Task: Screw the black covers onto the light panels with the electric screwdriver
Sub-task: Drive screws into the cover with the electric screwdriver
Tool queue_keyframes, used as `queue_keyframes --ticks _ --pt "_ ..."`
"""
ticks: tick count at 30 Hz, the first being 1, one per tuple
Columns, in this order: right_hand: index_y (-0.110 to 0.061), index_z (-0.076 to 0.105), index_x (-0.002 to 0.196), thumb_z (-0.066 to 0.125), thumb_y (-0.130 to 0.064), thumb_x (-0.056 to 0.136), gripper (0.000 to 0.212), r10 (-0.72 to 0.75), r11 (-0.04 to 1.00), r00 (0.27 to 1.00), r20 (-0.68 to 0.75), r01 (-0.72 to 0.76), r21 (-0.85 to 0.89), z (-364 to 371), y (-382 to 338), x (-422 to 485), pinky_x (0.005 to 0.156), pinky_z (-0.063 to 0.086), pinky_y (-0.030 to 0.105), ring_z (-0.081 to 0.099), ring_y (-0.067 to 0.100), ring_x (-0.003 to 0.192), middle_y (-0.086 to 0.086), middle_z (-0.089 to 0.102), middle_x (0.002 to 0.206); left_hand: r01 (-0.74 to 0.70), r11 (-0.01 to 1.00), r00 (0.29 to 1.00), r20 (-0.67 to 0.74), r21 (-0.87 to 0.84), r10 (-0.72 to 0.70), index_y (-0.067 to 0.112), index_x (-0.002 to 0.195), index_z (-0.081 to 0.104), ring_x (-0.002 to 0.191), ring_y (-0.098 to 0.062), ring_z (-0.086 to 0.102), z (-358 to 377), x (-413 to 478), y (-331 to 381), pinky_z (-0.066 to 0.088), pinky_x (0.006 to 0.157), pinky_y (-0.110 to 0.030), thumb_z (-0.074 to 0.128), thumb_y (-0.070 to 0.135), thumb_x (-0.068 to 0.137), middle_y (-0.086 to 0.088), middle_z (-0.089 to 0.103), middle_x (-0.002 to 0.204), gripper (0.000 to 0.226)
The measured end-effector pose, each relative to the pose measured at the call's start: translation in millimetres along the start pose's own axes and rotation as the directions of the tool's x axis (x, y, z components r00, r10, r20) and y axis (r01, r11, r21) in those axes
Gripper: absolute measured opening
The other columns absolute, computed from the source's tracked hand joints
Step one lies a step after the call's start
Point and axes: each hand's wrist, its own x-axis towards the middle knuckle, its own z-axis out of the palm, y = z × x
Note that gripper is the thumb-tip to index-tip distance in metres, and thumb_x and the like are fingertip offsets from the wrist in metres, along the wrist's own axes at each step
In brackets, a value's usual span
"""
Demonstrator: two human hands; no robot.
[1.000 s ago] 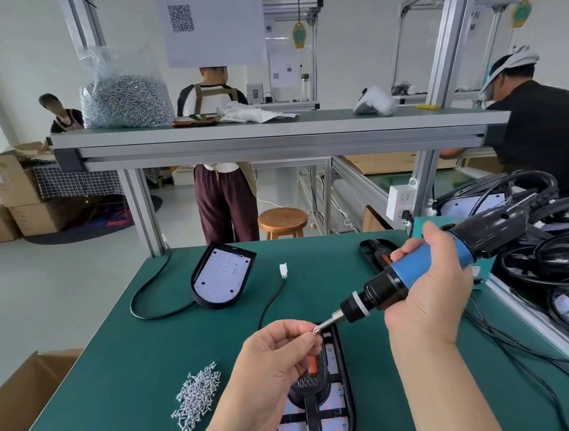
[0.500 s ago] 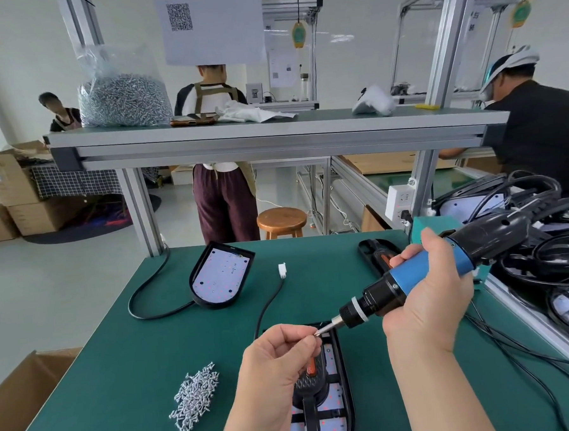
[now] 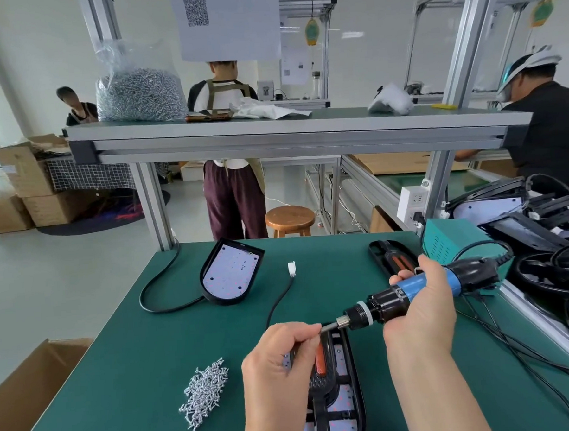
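Over the near light panel (image 3: 351, 406), which lies nearest us on the worktop (image 3: 119, 355) with its black cover (image 3: 320, 386) laid on it, our left hand (image 3: 278, 367) pinches its fingers on the tip of the bit (image 3: 328, 327), likely seating a screw we cannot see. Our right hand (image 3: 420, 323) wraps its fingers round the electric screwdriver (image 3: 383, 305), held slantwise above that panel. No driven screw shows, so we judge this cover barely begun. Left of the panel lies the screw pile (image 3: 205, 392). Beyond it a bare second panel (image 3: 230, 274) and a spare cover (image 3: 394, 260) wait. To its right more stacked panels (image 3: 507, 210) remain.
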Motion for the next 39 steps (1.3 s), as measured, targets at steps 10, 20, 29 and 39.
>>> queue_keyframes --ticks 10,20,29,39 --pt "-0.018 0.054 0.096 0.07 -0.019 0.089 0.017 0.021 1.0 1.0 0.0 -0.021 0.014 10.3 2.8 9.8 0.049 0.051 0.018 0.059 0.01 0.046 -0.007 0.059 0.053 0.08 0.997 0.988 0.131 -0.016 -0.077 0.045 0.114 0.065 0.089 -0.01 0.069 -3.8 6.1 -0.3 0.053 0.088 -0.023 0.072 -0.004 0.084 0.014 0.075 0.097 0.058" --pt "-0.015 0.055 0.098 0.069 -0.018 0.089 0.017 -0.042 0.998 0.996 0.081 0.045 -0.032 28.3 1.1 29.3 0.054 0.051 0.02 0.057 0.012 0.049 -0.005 0.058 0.056 0.273 0.962 0.962 0.021 0.029 -0.274 0.057 0.124 0.052 0.114 0.002 0.055 -21.2 6.2 -29.8 0.044 0.095 -0.024 0.069 0.068 0.074 0.022 0.061 0.12 0.054" --pt "-0.013 0.052 0.087 0.07 -0.016 0.076 0.021 -0.26 0.893 0.887 0.382 0.372 -0.255 51.4 6.6 49.0 0.049 0.045 0.022 0.05 0.016 0.045 0.001 0.054 0.055 0.432 0.738 0.825 0.104 0.519 -0.556 0.02 0.151 0.024 0.129 -0.025 0.045 -14.5 23.8 -50.7 0.04 0.105 -0.038 0.068 0.067 0.076 -0.008 0.042 0.142 0.099" --pt "-0.014 0.051 0.082 0.068 -0.011 0.081 0.018 -0.263 0.806 0.811 0.522 0.482 -0.344 40.6 30.1 53.5 0.046 0.046 0.023 0.049 0.016 0.045 0.003 0.052 0.055 0.351 0.684 0.76 0.232 0.64 -0.607 0.02 0.157 0.002 0.137 -0.022 0.043 -6.1 36.2 -49.9 0.041 0.104 -0.034 0.068 0.078 0.066 -0.006 0.042 0.152 0.126"
